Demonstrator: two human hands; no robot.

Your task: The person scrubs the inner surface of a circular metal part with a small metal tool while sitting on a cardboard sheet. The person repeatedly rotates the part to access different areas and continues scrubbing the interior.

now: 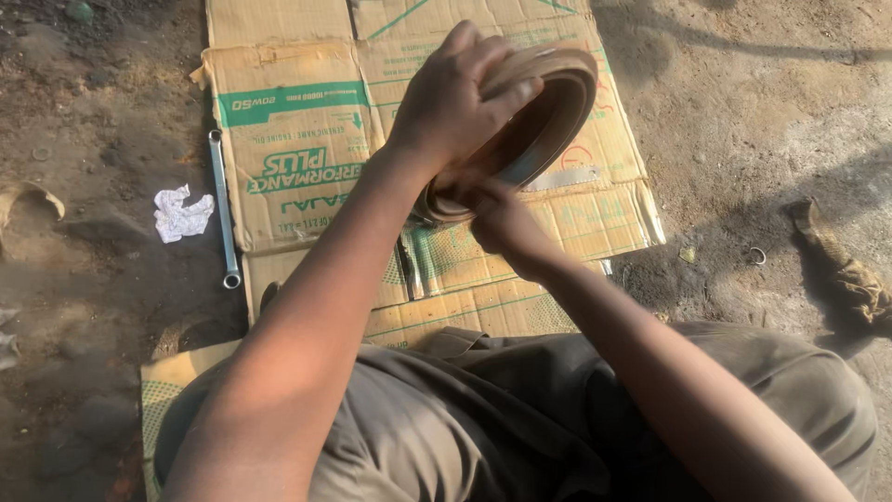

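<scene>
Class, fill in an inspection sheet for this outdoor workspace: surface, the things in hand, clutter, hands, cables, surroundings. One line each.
Surface: flattened cardboard boxes laid on bare dirt ground.
Things in hand: a curved tan band with a metal edge, held up on edge above the cardboard.
Clutter: a long ring spanner beside the cardboard's left edge; crumpled white paper left of it; a small metal ring and a dirty rag on the dirt at right.
Hands: left hand grips the band's top; right hand pinches its lower end.
Cables: nothing seen.
Surroundings: sunlit dirt with long shadows; the person's grey-brown trousers fill the foreground.
</scene>
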